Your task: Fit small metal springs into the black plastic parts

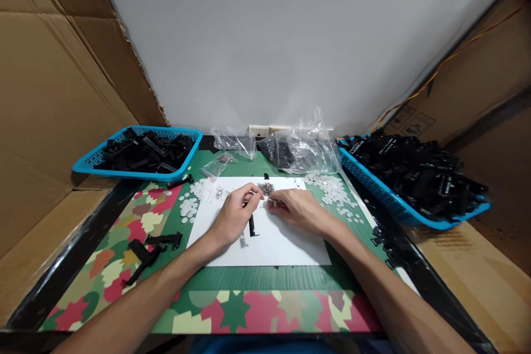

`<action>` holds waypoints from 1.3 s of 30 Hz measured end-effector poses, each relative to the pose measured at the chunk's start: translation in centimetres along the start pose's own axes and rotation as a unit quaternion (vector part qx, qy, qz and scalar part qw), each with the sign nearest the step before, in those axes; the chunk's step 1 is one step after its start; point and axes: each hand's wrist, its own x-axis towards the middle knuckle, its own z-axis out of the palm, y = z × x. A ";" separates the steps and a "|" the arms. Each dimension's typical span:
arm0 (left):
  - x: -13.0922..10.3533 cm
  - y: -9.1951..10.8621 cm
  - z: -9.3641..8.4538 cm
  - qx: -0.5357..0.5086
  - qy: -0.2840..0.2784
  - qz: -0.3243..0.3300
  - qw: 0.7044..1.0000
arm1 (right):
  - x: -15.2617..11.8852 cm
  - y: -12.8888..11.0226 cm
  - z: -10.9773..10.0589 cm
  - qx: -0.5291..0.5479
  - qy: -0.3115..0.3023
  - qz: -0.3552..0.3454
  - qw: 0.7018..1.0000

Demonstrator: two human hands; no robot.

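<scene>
My left hand (239, 211) is closed over a white sheet of paper (274, 249), its fingers around a slim black plastic part (252, 225) whose lower end sticks out below them. Close beside it, my right hand (295, 208) is closed in a pinch, fingertips nearly meeting the left ones. Whatever sits between the right fingertips is too small to name. Just behind both hands lies a pile of tiny metal pieces (266, 188), perhaps springs or pins. A few thin wire-like pieces (220, 193) rest on the paper to the left.
Blue baskets of black plastic parts stand left (136, 176) and right (385, 199). White discs lie scattered left (189, 208) and right (332, 191). Clear bags (309, 152) sit against the wall. Loose black parts (145, 254) lie at left; cardboard (53, 94) flanks the table.
</scene>
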 end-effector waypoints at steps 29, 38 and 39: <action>0.1 -0.1 0.3 -0.228 -0.041 -0.098 0.968 | -0.2 -2.7 0.7 0.262 0.199 -0.028 0.944; 0.1 -0.1 0.3 -0.198 -0.036 -0.075 0.977 | 0.0 -2.3 1.0 0.288 0.192 -0.012 0.938; 0.1 -0.1 0.3 -0.196 -0.034 -0.072 0.977 | 0.0 -2.3 0.9 0.290 0.193 -0.011 0.937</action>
